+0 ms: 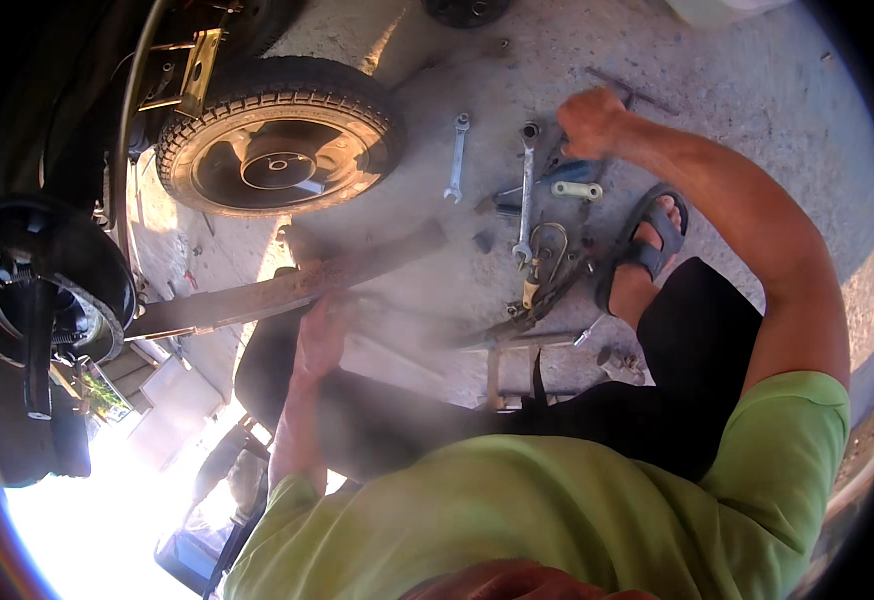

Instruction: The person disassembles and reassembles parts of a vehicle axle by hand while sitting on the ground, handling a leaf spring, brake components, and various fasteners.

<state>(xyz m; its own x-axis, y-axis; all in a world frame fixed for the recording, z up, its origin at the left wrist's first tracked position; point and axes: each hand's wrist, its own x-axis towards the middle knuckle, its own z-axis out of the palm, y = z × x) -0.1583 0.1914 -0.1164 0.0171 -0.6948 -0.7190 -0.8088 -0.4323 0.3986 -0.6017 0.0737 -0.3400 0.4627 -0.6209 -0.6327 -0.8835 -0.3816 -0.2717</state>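
Observation:
My left hand (321,338) is closed at the lower edge of a long, rusty metal bar (247,298); haze blurs its fingertips. The bar slants up to the right from a black round housing (52,285) at the left. Out to the far right, my right hand (591,122) is curled into a fist low over the ground, and whatever is in it is hidden. Beside that fist lie a thin metal rod tool (647,100), a long ratchet-ended wrench (527,195) and a pale green link-shaped part (577,189). A shorter combination wrench (458,158) rests further left.
A spoked-less wheel with a knobby tyre (279,165) lies at the upper left, beside a dark machine frame (197,75). Several loose tools, including a yellow-handled one (530,290), sit between my legs. My sandalled foot (649,240) stands right of them.

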